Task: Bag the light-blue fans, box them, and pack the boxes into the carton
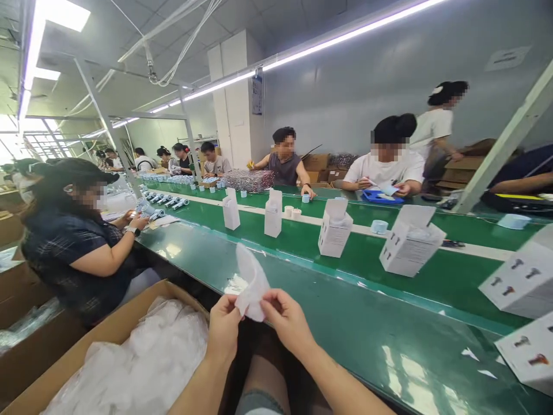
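My left hand [223, 325] and my right hand [286, 319] meet in front of me, just below the near edge of a green conveyor table [337, 323]. Both pinch a small white bag [251, 282] between fingers and thumbs. The bag stands up from my fingers, its top folded over. Under my left forearm sits an open cardboard box [108, 328] full of the same white bags [142, 363].
Several open white product boxes [334, 229] stand along the green belt, more at far right [525, 279]. A person in a dark shirt [73, 248] works at my left. Other people sit across the table [389, 164]. A slanted metal post [501, 150] rises at right.
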Motion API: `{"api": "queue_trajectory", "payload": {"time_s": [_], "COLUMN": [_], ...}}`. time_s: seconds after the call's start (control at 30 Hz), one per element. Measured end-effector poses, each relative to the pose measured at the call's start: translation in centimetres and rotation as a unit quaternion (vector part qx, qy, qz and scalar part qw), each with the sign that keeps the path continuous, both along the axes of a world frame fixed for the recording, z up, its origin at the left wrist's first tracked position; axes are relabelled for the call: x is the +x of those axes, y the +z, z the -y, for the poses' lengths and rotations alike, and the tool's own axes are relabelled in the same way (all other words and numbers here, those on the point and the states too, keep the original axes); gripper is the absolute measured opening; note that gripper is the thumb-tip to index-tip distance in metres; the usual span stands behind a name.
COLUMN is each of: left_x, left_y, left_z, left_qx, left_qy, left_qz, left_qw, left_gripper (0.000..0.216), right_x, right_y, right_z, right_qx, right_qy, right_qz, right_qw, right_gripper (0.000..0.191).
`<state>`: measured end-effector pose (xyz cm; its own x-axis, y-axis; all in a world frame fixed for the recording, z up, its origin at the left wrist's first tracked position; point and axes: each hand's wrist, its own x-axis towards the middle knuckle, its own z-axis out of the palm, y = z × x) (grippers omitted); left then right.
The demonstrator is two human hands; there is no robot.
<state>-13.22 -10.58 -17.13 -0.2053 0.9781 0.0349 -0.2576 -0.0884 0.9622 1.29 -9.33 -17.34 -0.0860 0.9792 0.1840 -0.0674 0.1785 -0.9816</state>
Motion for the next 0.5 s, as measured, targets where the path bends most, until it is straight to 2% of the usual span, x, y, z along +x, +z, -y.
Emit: {"api": "queue_trajectory", "payload": {"time_s": [0.07, 0.13, 0.27, 0.33, 0.4, 0.47, 0.5], "left_x": [1.1, 2.3, 4.2, 3.9, 2.6, 1.1, 0.6], "left_y": [0.3, 0.7, 1.2, 1.4, 1.4, 1.3, 1.3], "left_z": [-0.2, -0.1, -0.1, -0.3, -1.0, -2.5, -3.4], "left_qx": [0.002, 0.011, 0.051, 0.065, 0.085, 0.127, 0.137], "left_qy": [0.007, -0.018, -0.109, -0.152, -0.134, -0.041, -0.025], "left_qz": [0.056, 0.078, 0.022, -0.023, -0.077, -0.133, -0.171], "left_qw": [0.998, 0.997, 0.992, 0.986, 0.984, 0.982, 0.975], "left_gripper": [0.034, 0.036, 0.033, 0.033, 0.032, 0.035, 0.045], "right_x": [1.0, 1.4, 2.0, 3.0, 4.5, 6.4, 7.2], "right_y": [0.6, 0.9, 1.2, 1.6, 2.3, 3.2, 3.5], "right_z": [0.7, 1.4, 2.1, 2.4, 2.8, 3.2, 3.4], "right_qx": [0.003, -0.013, -0.022, -0.029, -0.052, -0.092, -0.109], "right_qy": [-0.039, -0.03, 0.044, 0.048, 0.034, 0.039, 0.046], "right_qz": [-0.023, -0.072, -0.162, -0.166, -0.185, -0.235, -0.261], "right_qw": [0.999, 0.997, 0.986, 0.984, 0.981, 0.967, 0.958], "right_gripper": [0.036, 0.041, 0.063, 0.057, 0.046, 0.042, 0.043]}}
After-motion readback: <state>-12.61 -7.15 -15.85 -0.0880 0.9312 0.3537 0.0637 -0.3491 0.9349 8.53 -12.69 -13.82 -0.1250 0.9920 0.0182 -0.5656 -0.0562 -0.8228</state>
